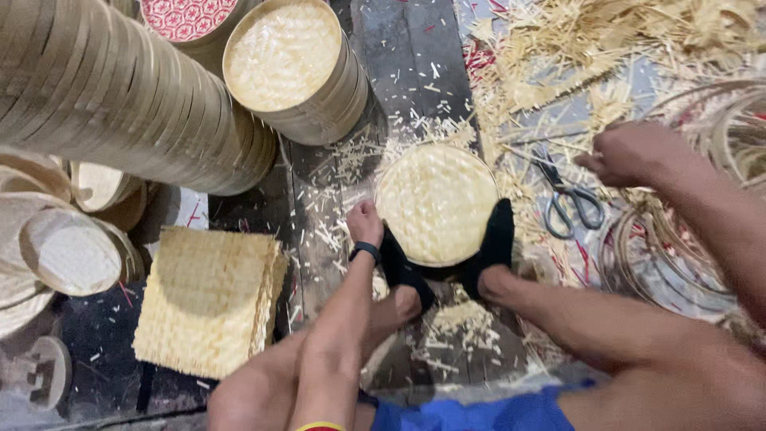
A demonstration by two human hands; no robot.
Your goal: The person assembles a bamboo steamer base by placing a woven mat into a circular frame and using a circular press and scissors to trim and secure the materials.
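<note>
From the head camera, a round woven basket (436, 203) sat on the floor between two feet in black socks, with the left hand (365, 223) closed on its rim. The right hand (630, 153) was curled shut near the scissors (568, 197), though what it pinched could not be seen. Many finished baskets (120, 88) were stacked, and a pile of woven mats (209, 299) waited unused.

My one camera rides on the wearer's head and looks almost straight down over knees and forearms to a dark plank floor (415, 72). It sits close: the round woven bamboo tray (436, 203) fills centre frame, stacked bamboo hoops (120, 88) crowd the upper left corner, and scissors (568, 195) lie right of centre. No second view overlaps it.
</note>
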